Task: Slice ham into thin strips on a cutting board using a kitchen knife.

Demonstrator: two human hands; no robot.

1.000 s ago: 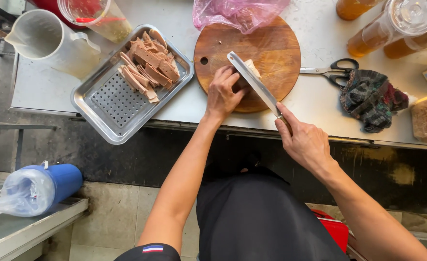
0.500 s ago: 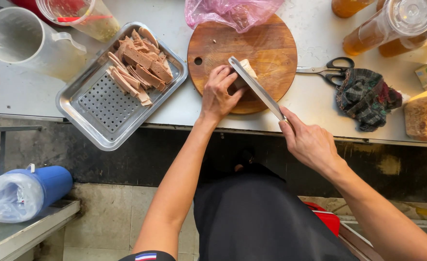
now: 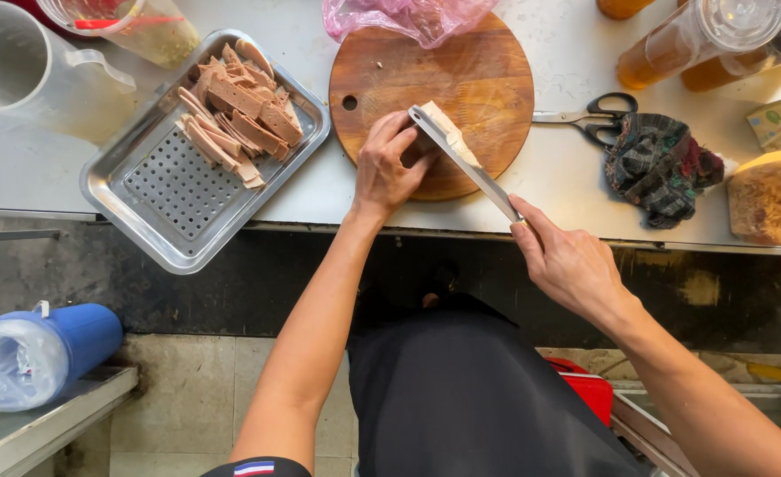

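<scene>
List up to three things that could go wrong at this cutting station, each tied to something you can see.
1. The left hand steadies the pale block right against the knife blade, so a slip could cut a finger.
2. The round cutting board reaches nearly to the table edge and might tip or slide under pressure.
3. The metal tray of slices overhangs the same edge; a nudge could perhaps drop it.

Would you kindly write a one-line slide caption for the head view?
Right hand slices a pale block with a cleaver on a round wooden board, steadied by the left hand.
</scene>
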